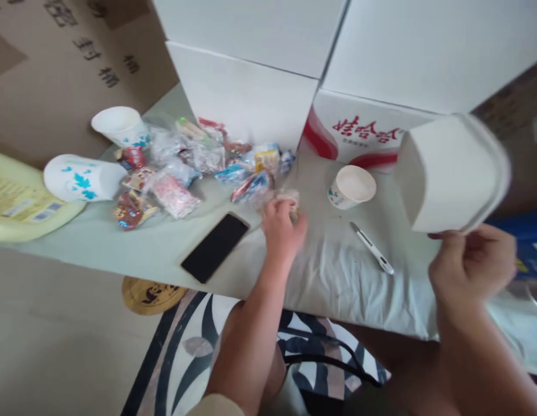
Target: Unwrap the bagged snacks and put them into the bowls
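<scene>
My right hand (470, 263) holds up a white paper cup (450, 173), tilted on its side with the mouth to the right, fingers closed on its lower edge. My left hand (282, 226) reaches over the pale cloth-covered table (337, 271) and closes on a small clear-wrapped snack (289, 199) at the near edge of a pile of wrapped snacks (185, 167). The hand is blurred by motion.
A black phone (215, 247) lies left of my left hand. A white pen-like tool (372, 248) and an upright paper cup (351, 186) sit between my hands. Two cups with blue print (84, 178) (119, 125), a yellow pack (17, 202) and white boxes (246, 95) surround the pile.
</scene>
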The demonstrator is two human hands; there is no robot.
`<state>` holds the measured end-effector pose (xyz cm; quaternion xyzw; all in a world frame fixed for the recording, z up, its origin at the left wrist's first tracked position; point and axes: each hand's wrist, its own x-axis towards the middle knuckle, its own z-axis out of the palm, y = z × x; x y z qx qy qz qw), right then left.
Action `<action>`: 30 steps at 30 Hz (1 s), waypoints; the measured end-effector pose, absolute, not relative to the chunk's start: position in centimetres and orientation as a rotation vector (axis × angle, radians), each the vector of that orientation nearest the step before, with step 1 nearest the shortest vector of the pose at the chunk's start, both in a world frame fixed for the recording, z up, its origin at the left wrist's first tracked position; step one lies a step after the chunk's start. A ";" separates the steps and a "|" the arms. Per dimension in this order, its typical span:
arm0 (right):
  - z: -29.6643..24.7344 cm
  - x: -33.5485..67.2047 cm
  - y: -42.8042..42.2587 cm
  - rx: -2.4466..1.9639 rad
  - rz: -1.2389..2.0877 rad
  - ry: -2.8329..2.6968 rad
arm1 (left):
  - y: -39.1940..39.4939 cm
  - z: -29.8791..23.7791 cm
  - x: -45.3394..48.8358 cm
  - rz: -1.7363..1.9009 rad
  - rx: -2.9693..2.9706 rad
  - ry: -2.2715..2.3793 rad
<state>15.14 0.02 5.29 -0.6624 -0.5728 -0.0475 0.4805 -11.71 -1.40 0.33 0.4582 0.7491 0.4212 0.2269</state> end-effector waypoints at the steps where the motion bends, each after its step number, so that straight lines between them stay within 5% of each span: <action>1: 3.8 16.1 -0.6 -1.678 -0.191 -1.360 | -1.1 0.0 -11.5 1.046 1.274 2.154; 6: -0.9 20.8 -1.1 -1.772 -0.196 -1.467 | 0.0 -1.6 -11.4 0.747 1.382 2.376; 17: -1.1 24.0 -1.6 -1.449 -0.015 -1.831 | 0.9 -1.8 -9.6 0.969 1.461 2.528; 23: -0.1 21.3 -3.9 -1.441 0.249 -1.894 | -0.4 -2.7 -4.8 1.606 0.968 1.715; 30: -2.3 17.9 -3.7 -1.666 0.301 -2.240 | -0.1 -1.7 -3.1 1.355 0.334 1.063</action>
